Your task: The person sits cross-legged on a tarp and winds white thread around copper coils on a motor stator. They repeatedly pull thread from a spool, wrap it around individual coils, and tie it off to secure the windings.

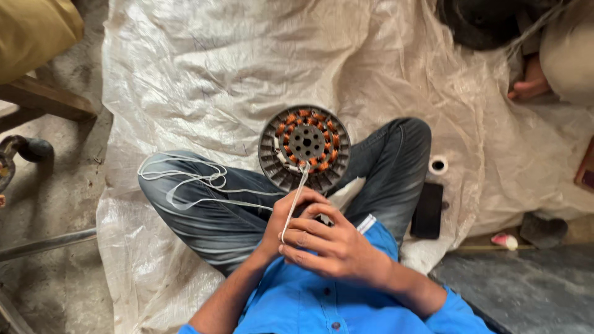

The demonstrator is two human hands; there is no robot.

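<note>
Both sets of fingers are closing on a flat white strip (296, 196), right hand (331, 244) curling over the near end and the left hand (286, 216) pinching it from underneath, thumb tucked behind. The strip is running up toward 12 o'clock from the hands and poking into the round motor core (304, 148), which is resting on the person's crossed legs in jeans (204, 216).

My guess is the strip is light and bendy, slick too, so pinching it close to the core is going to give the most control. The core looks heavy and rigid, dark slotted metal ring with orange-copper wire coils packed around a hub with small holes. I'd be holding that by the outer rim, since the coil wire probably scratches easily.

At 9 o'clock from the hands a loose white cord (185, 176) is looping across the left thigh. Out at 3 o'clock a dark phone (427, 210) and a small white spool (438, 164) are lying on the crinkly plastic sheet (204, 68). Another person's foot (529, 83) is showing at 1 o'clock.
</note>
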